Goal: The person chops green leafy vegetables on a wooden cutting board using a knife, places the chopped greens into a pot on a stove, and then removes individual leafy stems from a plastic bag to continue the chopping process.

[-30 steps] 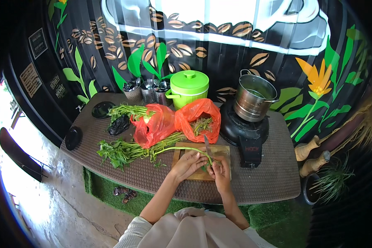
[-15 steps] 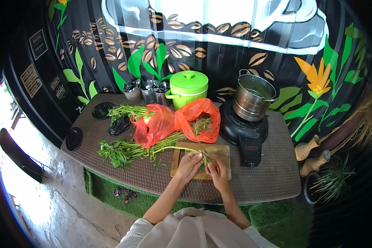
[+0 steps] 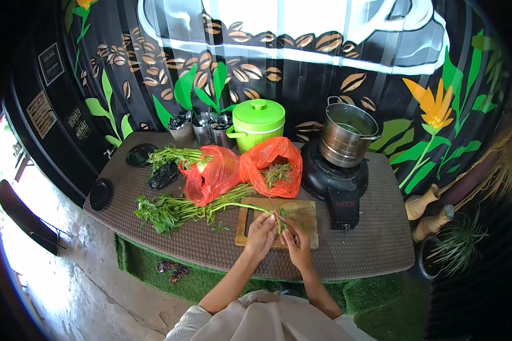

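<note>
Over the wooden cutting board [image 3: 308, 210], both my hands are closed on green vegetable stalks. My left hand [image 3: 260, 234] pinches a long green stalk [image 3: 242, 204] that arches back to the left toward the bunch of leafy greens [image 3: 165, 211]. Close beside it, my right hand [image 3: 297, 243] grips the short end of the stalk, its fingertips nearly touching the left ones. A thin dark sliver sticks up between the hands; whether it is a blade or a stem I cannot tell. Small green bits lie on the board behind the right hand.
Beyond the board sit two red plastic bags [image 3: 213, 176] of vegetables and a lime-green lidded pot [image 3: 259, 122]. Metal cutlery holders [image 3: 202, 133] stand at the back. To the right, a steel pot [image 3: 350, 136] rests on a black stove [image 3: 344, 196]. Black lids [image 3: 101, 193] lie at left.
My right hand has turned slightly and moved a little down and left, uncovering green bits on the board. Both hands stay close together on the stalk.
</note>
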Motion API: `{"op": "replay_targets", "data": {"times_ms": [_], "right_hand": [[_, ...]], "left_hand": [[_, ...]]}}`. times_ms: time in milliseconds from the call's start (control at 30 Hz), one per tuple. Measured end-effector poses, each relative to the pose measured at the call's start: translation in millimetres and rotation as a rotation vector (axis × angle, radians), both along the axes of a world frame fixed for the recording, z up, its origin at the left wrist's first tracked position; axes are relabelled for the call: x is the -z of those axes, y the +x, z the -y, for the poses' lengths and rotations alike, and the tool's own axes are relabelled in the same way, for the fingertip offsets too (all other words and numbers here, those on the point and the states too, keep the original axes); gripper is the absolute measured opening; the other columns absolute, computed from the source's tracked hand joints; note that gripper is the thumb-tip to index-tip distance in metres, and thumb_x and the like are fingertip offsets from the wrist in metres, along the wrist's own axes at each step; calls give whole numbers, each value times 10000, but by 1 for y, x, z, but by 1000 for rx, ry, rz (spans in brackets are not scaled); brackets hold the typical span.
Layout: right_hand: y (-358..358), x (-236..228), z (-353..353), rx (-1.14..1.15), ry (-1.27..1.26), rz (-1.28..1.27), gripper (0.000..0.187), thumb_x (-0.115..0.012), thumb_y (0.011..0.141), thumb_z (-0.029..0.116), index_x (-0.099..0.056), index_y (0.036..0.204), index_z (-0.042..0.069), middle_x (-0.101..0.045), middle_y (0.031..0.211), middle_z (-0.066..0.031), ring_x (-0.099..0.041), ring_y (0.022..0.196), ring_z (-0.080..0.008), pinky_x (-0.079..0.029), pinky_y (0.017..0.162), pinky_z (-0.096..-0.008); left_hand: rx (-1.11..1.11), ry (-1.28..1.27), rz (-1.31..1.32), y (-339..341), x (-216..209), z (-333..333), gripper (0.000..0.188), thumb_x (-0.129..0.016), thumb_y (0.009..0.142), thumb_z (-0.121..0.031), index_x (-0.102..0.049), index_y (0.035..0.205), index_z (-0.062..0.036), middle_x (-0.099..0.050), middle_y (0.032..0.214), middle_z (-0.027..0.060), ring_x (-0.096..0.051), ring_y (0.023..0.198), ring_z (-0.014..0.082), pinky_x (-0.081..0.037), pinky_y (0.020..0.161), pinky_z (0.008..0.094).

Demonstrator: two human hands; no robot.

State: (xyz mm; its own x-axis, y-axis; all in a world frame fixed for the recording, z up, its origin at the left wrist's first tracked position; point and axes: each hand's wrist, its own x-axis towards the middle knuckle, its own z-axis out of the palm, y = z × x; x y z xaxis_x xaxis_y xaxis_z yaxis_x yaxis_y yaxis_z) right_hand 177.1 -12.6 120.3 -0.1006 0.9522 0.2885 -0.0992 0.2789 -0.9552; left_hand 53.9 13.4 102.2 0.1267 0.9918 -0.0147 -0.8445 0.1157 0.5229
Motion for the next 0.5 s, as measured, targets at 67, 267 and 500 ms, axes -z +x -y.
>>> {"op": "replay_targets", "data": {"times_ms": [67, 267, 500], "right_hand": [[4, -3, 3, -85, -99, -28, 314, -485, 921, 143, -504, 1211, 26, -494, 720, 27, -407, 629, -42, -322, 546, -188], [4, 4, 0, -53, -38, -99, 276, -480, 922, 118, -519, 1182, 34, -446, 658, 24, -378, 586, -44, -309, 519, -204], [3, 9, 2, -66, -49, -132, 241, -474, 923, 106, -520, 1139, 10, -432, 657, 22, -374, 590, -44, -299, 516, -207]], "left_hand": [[12, 11, 5, -3, 5, -1, 106, -516, 882, -32, -537, 985, -17, -581, 933, 51, -571, 864, 124, -480, 799, 234], [80, 43, -50, -4, 4, -3, 108, -526, 876, -29, -542, 982, -32, -594, 933, 50, -574, 877, 125, -475, 804, 243], [93, 36, -164, -11, 0, -2, 108, -537, 871, -35, -537, 978, -14, -597, 938, 54, -571, 883, 124, -467, 805, 240]]}}
